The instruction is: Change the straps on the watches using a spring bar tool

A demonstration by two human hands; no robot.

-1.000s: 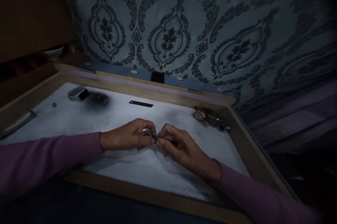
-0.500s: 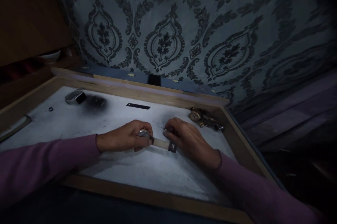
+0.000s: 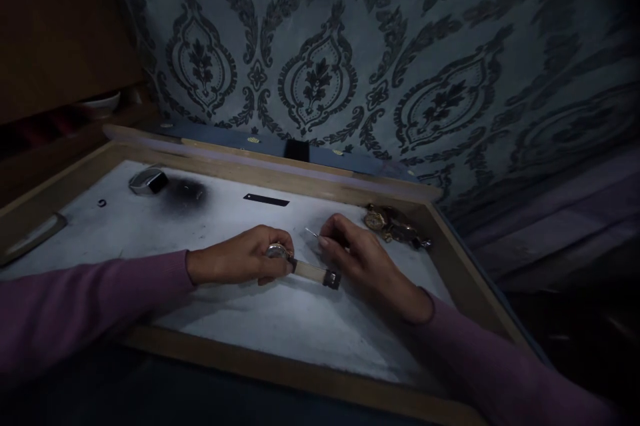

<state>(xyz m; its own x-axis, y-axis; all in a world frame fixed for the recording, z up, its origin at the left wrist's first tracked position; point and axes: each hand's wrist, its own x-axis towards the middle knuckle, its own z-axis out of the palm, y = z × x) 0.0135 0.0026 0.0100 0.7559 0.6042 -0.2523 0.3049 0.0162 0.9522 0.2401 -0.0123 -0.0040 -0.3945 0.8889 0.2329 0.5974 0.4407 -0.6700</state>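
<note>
My left hand [image 3: 245,255] grips a wristwatch [image 3: 277,251] by its round case, the thumb lying over the base of the strap. The pale inner side of the strap [image 3: 310,271] stretches right and ends in a dark buckle [image 3: 332,279]. Just above the buckle, my right hand [image 3: 357,249] pinches a thin metal tool [image 3: 311,233] between thumb and fingertips. Its tip points left, apart from the watch. The tool's kind cannot be made out, since the fingers cover most of it.
A wooden-rimmed tray [image 3: 280,173] with a white bottom surrounds the work. Inside lie a dark flat blade [image 3: 266,200], a silver watch [image 3: 149,181], a small black ring [image 3: 102,203], gold-coloured watches [image 3: 383,219] at the right and a curved band [image 3: 37,236] at the left. Patterned wallpaper [image 3: 317,79] rises behind.
My right hand has lifted slightly and shifted right with the thin tool, so more of the tool shows. My left hand keeps its hold on the watch. The whole view has shifted a little.
</note>
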